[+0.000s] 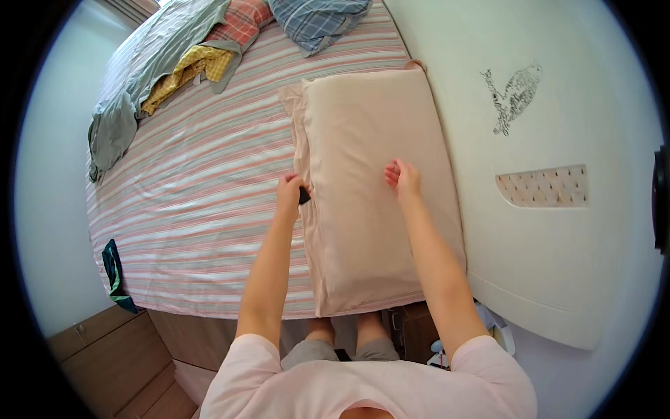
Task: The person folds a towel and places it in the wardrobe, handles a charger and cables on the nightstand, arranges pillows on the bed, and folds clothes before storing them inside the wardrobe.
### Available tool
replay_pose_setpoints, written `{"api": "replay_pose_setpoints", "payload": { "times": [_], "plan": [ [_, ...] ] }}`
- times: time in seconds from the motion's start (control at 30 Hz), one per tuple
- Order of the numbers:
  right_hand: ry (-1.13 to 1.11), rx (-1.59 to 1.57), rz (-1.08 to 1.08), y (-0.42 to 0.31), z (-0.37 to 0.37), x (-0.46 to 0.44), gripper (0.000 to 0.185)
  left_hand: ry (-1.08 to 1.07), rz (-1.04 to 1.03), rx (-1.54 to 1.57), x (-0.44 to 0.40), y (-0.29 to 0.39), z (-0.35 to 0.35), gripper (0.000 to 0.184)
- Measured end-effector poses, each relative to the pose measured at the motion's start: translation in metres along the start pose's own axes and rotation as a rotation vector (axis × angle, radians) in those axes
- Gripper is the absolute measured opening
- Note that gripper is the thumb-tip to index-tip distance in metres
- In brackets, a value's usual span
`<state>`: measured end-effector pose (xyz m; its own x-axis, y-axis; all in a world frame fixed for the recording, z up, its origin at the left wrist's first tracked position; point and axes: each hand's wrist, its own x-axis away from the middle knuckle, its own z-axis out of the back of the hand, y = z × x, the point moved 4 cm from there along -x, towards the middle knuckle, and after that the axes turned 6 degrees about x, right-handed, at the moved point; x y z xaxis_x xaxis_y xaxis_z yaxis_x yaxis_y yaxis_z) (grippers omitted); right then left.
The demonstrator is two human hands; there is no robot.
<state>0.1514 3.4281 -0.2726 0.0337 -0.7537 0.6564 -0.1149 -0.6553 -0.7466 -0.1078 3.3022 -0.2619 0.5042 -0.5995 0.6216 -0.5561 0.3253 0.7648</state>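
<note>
A large beige-pink pillow (370, 230) lies flat along the headboard side of the bed, with the loose flap of its case (300, 133) on its left edge. At that left edge is my left hand (287, 187), its fingers closed round a small black item (304, 195) whose kind I cannot make out. My right hand (401, 179) is over the middle of the pillow, fingers curled in with nothing visible in them. Whether it touches the fabric is hard to tell.
A striped sheet (209, 202) covers the bed. A grey-green cover (118, 133), yellow checked cloth (188, 73) and blue plaid pillow (321, 24) lie at the far end. The cream headboard (537, 272) rises on the right. Dark green cloth (115, 276) hangs at the left edge.
</note>
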Motion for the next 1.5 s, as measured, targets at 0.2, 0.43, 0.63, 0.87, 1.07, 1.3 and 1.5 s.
{"api": "replay_pose_setpoints", "payload": {
  "times": [0.2,0.43,0.63,0.87,1.07,1.3,1.5],
  "plan": [
    [0.175,-0.371,-0.329,0.003,-0.031,-0.061,0.035,-0.058,-0.481,-0.403,-0.071,0.104,-0.081,0.039],
    [0.294,-0.210,-0.289,0.021,-0.029,-0.088,0.044,-0.206,-0.728,-0.722,-0.175,0.157,-0.188,0.037],
    [0.366,-0.133,-0.368,0.023,-0.028,-0.100,0.046,-0.420,-0.768,-0.975,-0.256,0.112,-0.260,0.035],
    [0.367,-0.124,-0.415,0.026,-0.029,-0.103,0.046,-0.665,-0.465,-1.156,-0.280,0.085,-0.295,0.038],
    [0.399,-0.104,-0.426,0.029,-0.028,-0.103,0.047,-0.818,-0.350,-1.091,-0.286,0.070,-0.310,0.041],
    [0.426,-0.110,-0.430,0.026,-0.029,-0.102,0.047,-0.942,-0.405,-1.133,-0.279,0.065,-0.317,0.038],
    [0.400,-0.120,-0.418,0.027,-0.028,-0.104,0.046,-0.552,-0.652,-1.360,-0.259,0.081,-0.308,0.031]
  ]
}}
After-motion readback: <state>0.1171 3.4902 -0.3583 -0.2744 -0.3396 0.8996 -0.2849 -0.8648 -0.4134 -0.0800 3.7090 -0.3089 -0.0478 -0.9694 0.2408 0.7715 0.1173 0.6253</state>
